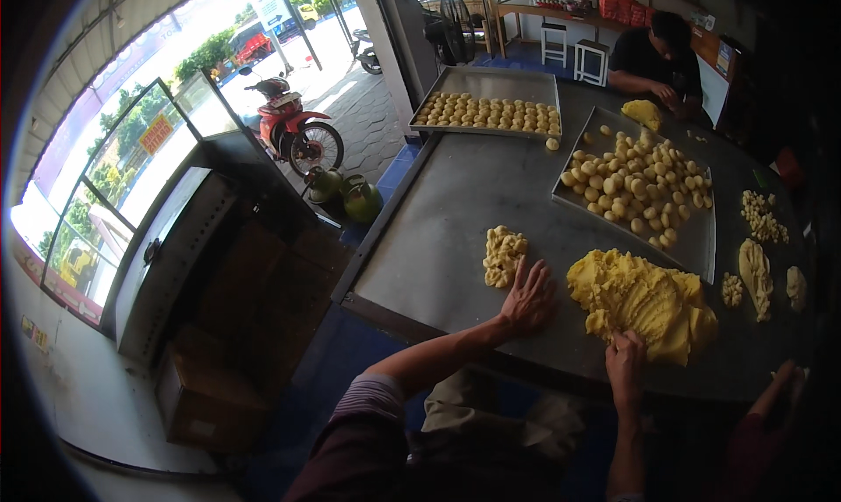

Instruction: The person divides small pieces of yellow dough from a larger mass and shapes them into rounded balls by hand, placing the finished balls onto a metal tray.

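Note:
My left hand (528, 298) rests at the metal table (420, 213) with its fingers spread, holding nothing. Its fingertips reach the near side of a small heap of pale dough pieces (503, 255). To the right lies a large, roughly worked mound of soft yellow paste (653, 305). At the mound's near left edge, my right hand (625, 359) is closed, its fingers curled against the paste. Whatever it grips is hidden by the fingers. Beyond the mound, a shallow metal tray (561, 200) holds many loose yellow balls (635, 182).
A second tray (427, 127) carries rows of round dough balls (491, 110). A person (661, 60) works at the far side by a yellow lump (642, 113). At right lie dough strips (754, 279) and small pieces (764, 216); another person's hand (788, 373) shows near the right edge.

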Motion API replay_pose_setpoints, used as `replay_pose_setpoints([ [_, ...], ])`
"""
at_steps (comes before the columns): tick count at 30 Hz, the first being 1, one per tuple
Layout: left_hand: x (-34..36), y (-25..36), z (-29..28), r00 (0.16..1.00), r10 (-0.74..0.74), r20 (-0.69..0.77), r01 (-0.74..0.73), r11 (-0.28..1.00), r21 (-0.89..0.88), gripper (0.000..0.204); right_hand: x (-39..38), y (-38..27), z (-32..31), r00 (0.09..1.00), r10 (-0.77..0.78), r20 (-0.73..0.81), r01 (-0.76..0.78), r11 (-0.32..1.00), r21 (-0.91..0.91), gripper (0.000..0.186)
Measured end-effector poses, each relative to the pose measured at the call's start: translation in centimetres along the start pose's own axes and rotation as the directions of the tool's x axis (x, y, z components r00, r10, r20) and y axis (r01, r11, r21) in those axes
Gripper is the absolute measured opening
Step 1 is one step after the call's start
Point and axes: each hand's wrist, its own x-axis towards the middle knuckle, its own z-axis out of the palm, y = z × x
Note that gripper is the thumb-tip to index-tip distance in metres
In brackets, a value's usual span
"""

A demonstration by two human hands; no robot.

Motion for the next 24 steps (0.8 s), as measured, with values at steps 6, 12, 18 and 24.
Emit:
replay_pose_setpoints([
  [6, 1.7, -0.6, -0.3, 0.995, -0.056, 0.079, 0.056, 0.998, 0.006, 0.043, -0.8, -0.2, -1.9, 0.992, 0.116, 0.044, -0.119, 0.992, 0.053, 0.039],
  [12, 1.3, -0.2, -0.9, 0.999, -0.026, 0.040, 0.019, 0.988, 0.153, 0.037, -4.7, -2.7, 0.0, 0.994, 0.106, 0.022, -0.107, 0.990, 0.096, 0.046],
  [18, -2.6, 3.1, -3.0, 0.984, -0.063, 0.164, 0.028, 0.978, 0.207, 0.032, -5.3, 1.3, -0.6, 0.990, -0.071, -0.119, 0.094, 0.977, 0.193, 0.039],
  [24, -3.7, 4.8, -6.3, 0.796, -0.514, 0.318, 0.521, 0.851, 0.072, 0.026, -4.7, -2.0, 1.1, 0.994, -0.006, -0.106, -0.004, 0.995, -0.098, 0.041],
])
